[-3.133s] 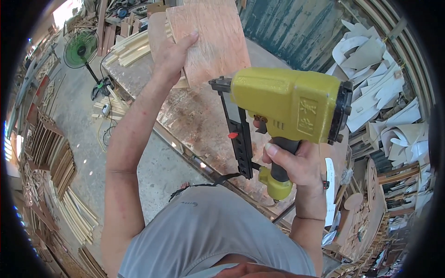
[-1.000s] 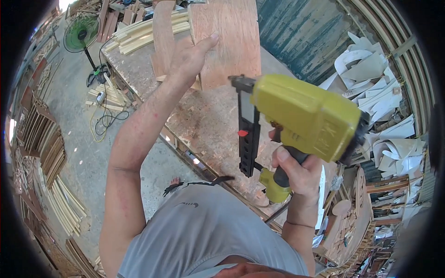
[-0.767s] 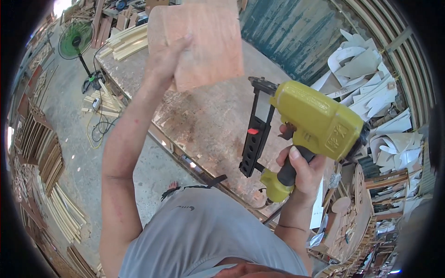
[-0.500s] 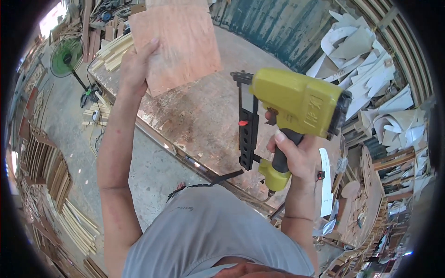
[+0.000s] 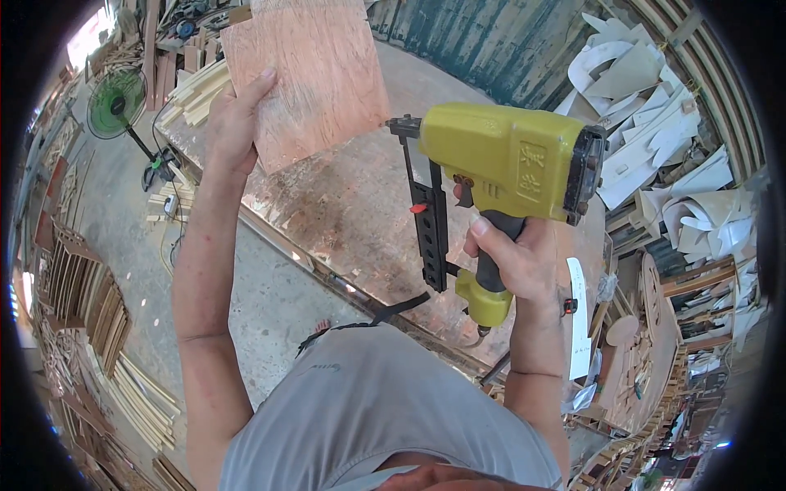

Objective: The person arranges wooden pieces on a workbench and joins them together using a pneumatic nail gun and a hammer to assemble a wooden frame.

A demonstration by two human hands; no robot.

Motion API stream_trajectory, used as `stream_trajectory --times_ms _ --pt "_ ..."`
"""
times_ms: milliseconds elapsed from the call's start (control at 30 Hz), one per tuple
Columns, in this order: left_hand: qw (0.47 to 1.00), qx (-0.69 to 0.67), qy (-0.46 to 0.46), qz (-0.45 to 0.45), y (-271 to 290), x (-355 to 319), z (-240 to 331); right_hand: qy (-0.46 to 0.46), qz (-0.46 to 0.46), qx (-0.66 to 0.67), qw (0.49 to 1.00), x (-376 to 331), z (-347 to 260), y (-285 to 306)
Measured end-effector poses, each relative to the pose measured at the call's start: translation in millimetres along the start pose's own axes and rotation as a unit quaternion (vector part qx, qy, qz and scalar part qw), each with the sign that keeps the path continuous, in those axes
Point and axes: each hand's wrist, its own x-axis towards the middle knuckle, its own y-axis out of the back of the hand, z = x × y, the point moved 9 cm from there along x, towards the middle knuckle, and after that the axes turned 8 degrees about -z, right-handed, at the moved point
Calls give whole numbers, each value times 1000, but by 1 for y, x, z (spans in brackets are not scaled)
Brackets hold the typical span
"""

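**Plywood piece and nail gun, both held above the workbench**

The plywood piece (image 5: 307,78) is a flat reddish-brown rectangle, lifted and tilted over the far left corner of the workbench (image 5: 360,221), gripped at its left edge. The nail gun (image 5: 499,176) is yellow-green with a black magazine pointing downward, held by its handle above the near edge.

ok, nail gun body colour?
Yellow-green nail gun with a black magazine, held in the right hand; head view.

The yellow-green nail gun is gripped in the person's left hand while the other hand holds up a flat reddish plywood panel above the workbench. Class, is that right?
Not quite. The head view shows the yellow-green nail gun in the right hand; it is the left hand that holds up the flat reddish plywood panel above the workbench.
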Motion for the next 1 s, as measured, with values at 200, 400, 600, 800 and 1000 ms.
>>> stream_trajectory --times_ms 200,400,600,800,1000 --pt "1000 26 5 8 4 -2 -2 22 40 9 999 -6 -15 0" --pt "1000 9 -10 2 -1 1 -1 -17 37 16 999 -6 -4 3" --pt "1000 -3 -3 -16 2 3 -2 -27 37 12 999 -5 -2 0" --pt "1000 -13 -7 -15 1 3 1 -24 5 -20 1000 3 0 -6" --pt "1000 -12 -24 -10 8 9 3 60 75 -15 995 -8 -3 6"
